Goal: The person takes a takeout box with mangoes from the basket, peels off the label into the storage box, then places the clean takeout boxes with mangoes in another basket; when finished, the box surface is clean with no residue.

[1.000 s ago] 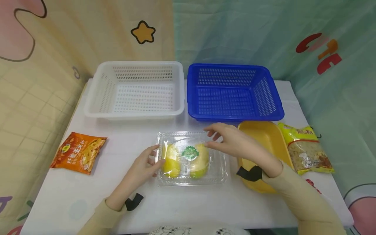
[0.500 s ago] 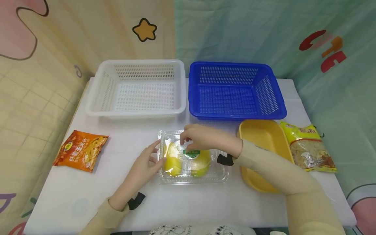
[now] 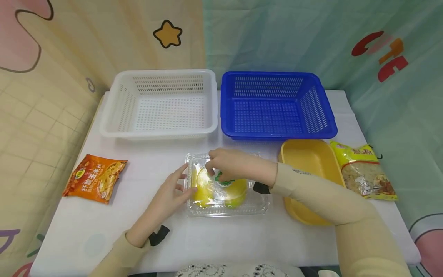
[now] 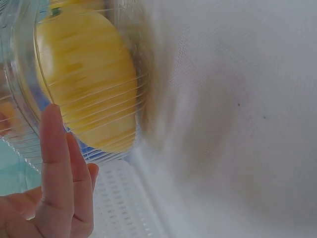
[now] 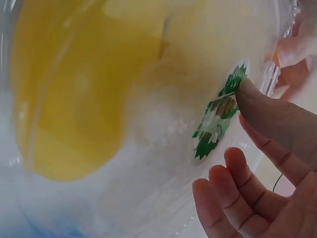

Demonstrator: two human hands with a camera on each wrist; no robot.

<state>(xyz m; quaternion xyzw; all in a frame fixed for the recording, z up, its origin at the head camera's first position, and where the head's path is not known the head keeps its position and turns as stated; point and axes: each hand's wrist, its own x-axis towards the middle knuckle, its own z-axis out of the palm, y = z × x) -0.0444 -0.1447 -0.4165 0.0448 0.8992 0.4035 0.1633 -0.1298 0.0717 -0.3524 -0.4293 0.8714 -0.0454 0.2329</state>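
A clear plastic clamshell box [image 3: 256,206] lies in front of the person, with smooth yellow fruits [image 4: 86,74] inside. Their exact kind is not clear. A green and white sticker [image 5: 218,116] is on its lid. My right hand [image 3: 230,165] is over the lid and pinches the sticker's edge; in the right wrist view the thumb tip lies on it, with the index finger close below and the other fingers bent. My left hand [image 3: 169,194] rests against the box's left side, thumb on the lid edge, fingers along the wall.
Behind the box stand a white basket [image 3: 159,135] and a blue basket [image 3: 278,136]. A yellow tray [image 3: 313,154] sits under the right forearm. An orange snack packet [image 3: 95,179] lies at left, a yellow-topped food bag [image 3: 365,173] at right. Curtains surround the white table [image 3: 104,234].
My right hand has moved left from the box's upper right, onto the lid, and now its fingers are at the sticker. The left hand has stayed at the box's left side.
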